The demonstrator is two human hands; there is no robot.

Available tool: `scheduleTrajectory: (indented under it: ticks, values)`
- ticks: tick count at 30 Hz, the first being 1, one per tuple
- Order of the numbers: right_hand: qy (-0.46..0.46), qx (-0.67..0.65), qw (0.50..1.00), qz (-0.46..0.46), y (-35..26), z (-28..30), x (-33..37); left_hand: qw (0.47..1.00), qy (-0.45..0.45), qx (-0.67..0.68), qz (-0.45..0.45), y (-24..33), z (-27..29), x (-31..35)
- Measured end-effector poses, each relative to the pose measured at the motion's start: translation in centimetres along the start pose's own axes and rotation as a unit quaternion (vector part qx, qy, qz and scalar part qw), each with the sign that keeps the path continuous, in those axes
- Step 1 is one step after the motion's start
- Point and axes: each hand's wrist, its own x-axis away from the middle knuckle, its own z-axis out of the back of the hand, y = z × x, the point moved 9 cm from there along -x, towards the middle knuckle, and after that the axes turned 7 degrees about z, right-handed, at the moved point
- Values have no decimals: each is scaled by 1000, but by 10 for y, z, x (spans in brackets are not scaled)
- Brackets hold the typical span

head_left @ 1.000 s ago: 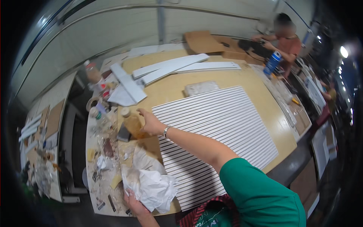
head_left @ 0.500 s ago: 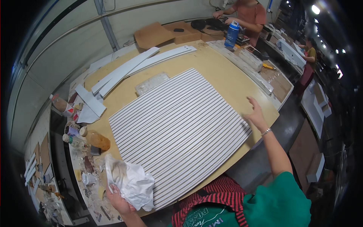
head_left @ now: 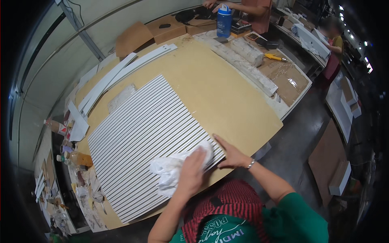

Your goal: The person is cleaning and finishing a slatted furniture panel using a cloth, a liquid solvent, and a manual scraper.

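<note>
A white slatted panel [head_left: 137, 141] with dark grooves lies flat on a pale yellow worktable board [head_left: 227, 93]. My left hand [head_left: 192, 172], slightly smeared by motion, presses a crumpled white cloth [head_left: 167, 170] onto the panel near its right corner. The cloth bunches out on both sides of that hand, and its fingertips are partly lost in the blur. At the panel's right edge is my right hand [head_left: 233, 155], fingers and thumb spread apart beside the corner. It wears a bracelet at the wrist and has no cloth in it.
Long white strips [head_left: 109, 77] and a plastic-wrapped block [head_left: 122, 98] lie beyond the panel. Bottles, among them one of amber liquid [head_left: 82, 158], stand at the left. A blue bottle [head_left: 224, 22] and a yellow-handled tool [head_left: 275, 57] are on the far bench. Two people work farther off.
My left hand has carried the cloth from the panel's near left corner across to its right side. My right hand has come in to the right edge. The view has shifted.
</note>
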Motion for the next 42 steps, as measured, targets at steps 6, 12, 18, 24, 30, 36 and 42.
scheduleTrajectory:
  ticks: [6, 12, 18, 24, 30, 36, 42]
  values:
    - [-13, -193, 980, 48, 11, -19, -6, 973, -15, -228, -9, -17, -37, 42]
    - [-23, -138, 988, 71, 24, -24, -11, 960, -32, -276, 11, 23, -68, -6]
    - [-26, -173, 982, 68, 20, -20, -11, 957, -80, -274, 51, 6, -47, 35]
    - [-30, -169, 982, 82, 18, -21, -19, 962, -26, -262, 70, 15, -75, 8]
    - [-46, -208, 975, 68, 15, -19, -14, 956, -54, -264, 113, -8, -44, 44]
    - [-58, -203, 976, 54, 13, -23, -21, 935, 18, -256, 245, -29, -14, 85]
    - [-129, -269, 952, -70, 44, -49, -9, 974, -52, -204, 79, 34, -83, -16]
